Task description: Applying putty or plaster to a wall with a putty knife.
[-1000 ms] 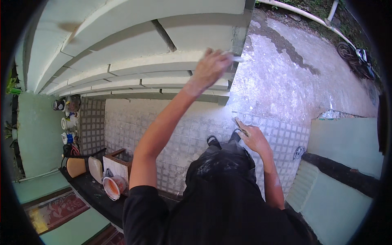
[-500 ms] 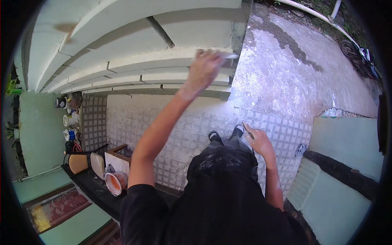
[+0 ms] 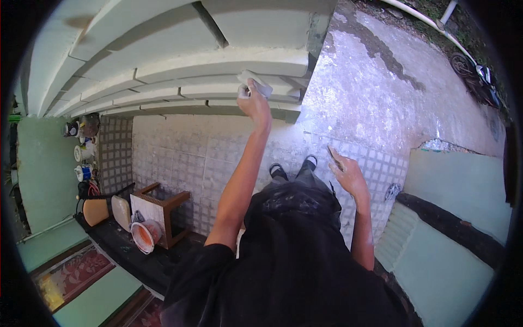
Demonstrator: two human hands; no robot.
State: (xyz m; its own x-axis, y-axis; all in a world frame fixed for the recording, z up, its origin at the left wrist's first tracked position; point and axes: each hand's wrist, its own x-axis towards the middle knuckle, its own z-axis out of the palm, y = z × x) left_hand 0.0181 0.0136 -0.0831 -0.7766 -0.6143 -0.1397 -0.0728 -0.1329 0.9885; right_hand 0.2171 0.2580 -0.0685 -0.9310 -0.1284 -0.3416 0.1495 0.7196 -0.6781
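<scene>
Bright daylight floods my view from the upper right, where the concrete ground (image 3: 376, 103) glares almost white. The stepped ceiling (image 3: 180, 60) above me is softly lit, with thin shadow lines between its ledges. My dark shirt (image 3: 294, 267) loses detail. Straight edges bow hard toward the black round rim. My raised left hand (image 3: 254, 102) looks slightly soft.

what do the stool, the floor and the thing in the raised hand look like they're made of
Stool: likely wood, brown frame with a pale smeared top. Floor: looks like small square tiles, matte and whitish, shown by the regular grid of joints. The left hand holds a pale folded pad, perhaps sandpaper or cloth; too small to tell.
</scene>
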